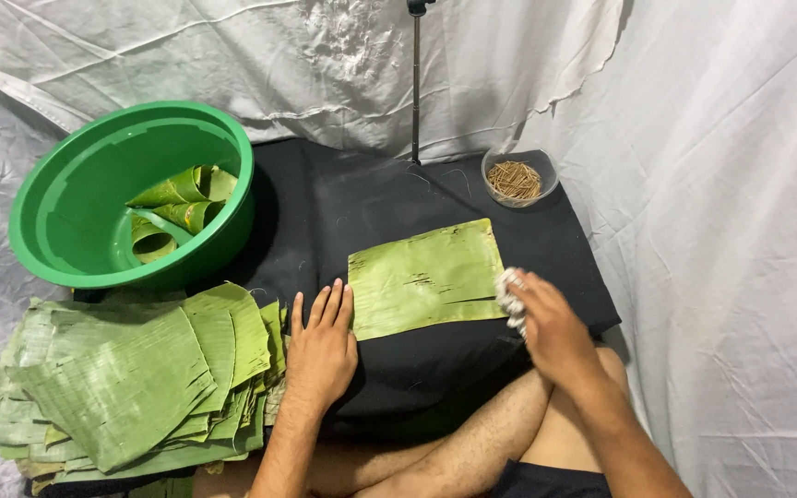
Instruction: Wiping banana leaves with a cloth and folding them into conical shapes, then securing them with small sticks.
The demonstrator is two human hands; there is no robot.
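A bright green basin (66,240) holds rolled green leaf cones (172,207); a streaked, yellow-green banana leaf (424,277) lies on a black cloth (325,212), with duller green leaves (131,378) stacked against crumpled white sheeting (721,184).

Your flat green banana leaf piece (424,277) looks smooth and a bit shiny. It lies on soft, matt black cloth (343,198). The round green plastic tub (57,212) looks glossy. Your white rag (510,297) looks crumpled.

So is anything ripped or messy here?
A bit. The leaf piece on the black cloth has small splits and dark scuffs, and the leaf stack has frayed edges and sits unevenly. Nothing looks spilled.
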